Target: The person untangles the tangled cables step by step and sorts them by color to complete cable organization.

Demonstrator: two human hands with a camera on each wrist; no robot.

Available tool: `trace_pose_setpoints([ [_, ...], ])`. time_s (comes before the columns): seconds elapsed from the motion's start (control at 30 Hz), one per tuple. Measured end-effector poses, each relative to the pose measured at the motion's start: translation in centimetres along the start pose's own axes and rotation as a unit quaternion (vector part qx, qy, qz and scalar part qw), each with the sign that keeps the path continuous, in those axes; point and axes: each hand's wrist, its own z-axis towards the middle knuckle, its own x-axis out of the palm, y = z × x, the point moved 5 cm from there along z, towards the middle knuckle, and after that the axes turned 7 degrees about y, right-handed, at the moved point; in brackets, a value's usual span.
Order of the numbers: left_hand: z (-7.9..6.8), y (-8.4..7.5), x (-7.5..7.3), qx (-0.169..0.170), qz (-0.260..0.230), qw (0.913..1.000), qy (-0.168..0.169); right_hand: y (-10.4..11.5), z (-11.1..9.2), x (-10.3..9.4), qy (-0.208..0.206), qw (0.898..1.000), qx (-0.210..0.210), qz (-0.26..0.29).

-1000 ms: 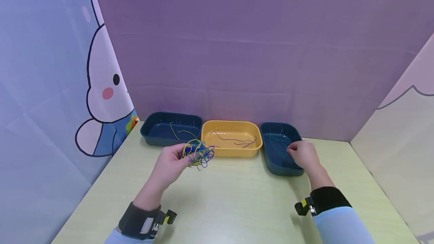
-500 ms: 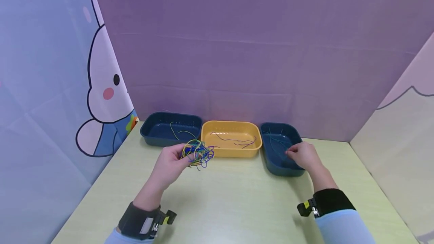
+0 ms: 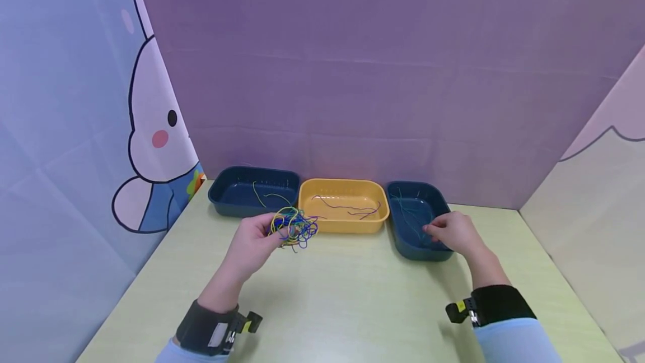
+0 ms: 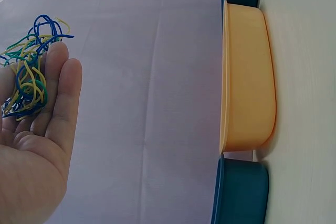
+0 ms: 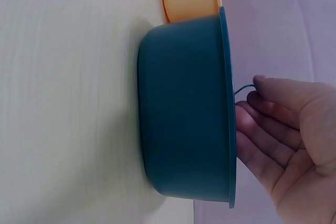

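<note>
At the person's eleven o'clock, the left hand (image 3: 252, 244) holds a tangle of blue, yellow and green strands (image 3: 296, 228) above the table (image 3: 332, 296). Between one and two o'clock, the right hand (image 3: 457, 233) pinches a green strand (image 5: 243, 87) at the rim of the right-hand navy basket (image 3: 410, 253). Dark strands (image 3: 342, 207) lie in the yellow basket (image 3: 347, 227) at twelve; yellowish ones lie in the left-hand navy basket (image 3: 234, 208) at eleven.
</note>
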Motion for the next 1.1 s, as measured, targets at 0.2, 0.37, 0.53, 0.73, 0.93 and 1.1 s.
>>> trace_pose_setpoints([
  [0.2, 0.1, 0.1, 0.0, 0.002, -0.001, 1.0000, 0.000, 0.2, -0.3, -0.1, -0.009, 1.000, -0.007, 0.016],
  [0.37, 0.8, 2.2, -0.1, 0.002, -0.004, 1.0000, -0.001, 0.1, -0.7, -0.5, -0.027, 0.999, -0.015, 0.018],
  [0.53, 1.3, 3.7, -0.2, 0.002, -0.014, 0.9999, 0.002, 0.2, -1.6, -1.6, -0.078, 0.996, -0.038, 0.031],
  [0.73, 1.3, 3.6, -0.2, 0.005, -0.025, 0.9997, 0.000, 0.8, -3.4, -3.1, -0.116, 0.987, -0.044, 0.100],
  [0.93, 1.3, 3.6, -0.1, 0.005, -0.025, 0.9997, 0.004, 2.1, -5.3, -3.7, -0.149, 0.977, -0.070, 0.138],
  [1.1, 1.5, 3.9, 0.1, 0.009, -0.017, 0.9998, 0.006, 3.5, -7.1, -3.5, -0.181, 0.961, -0.110, 0.178],
])
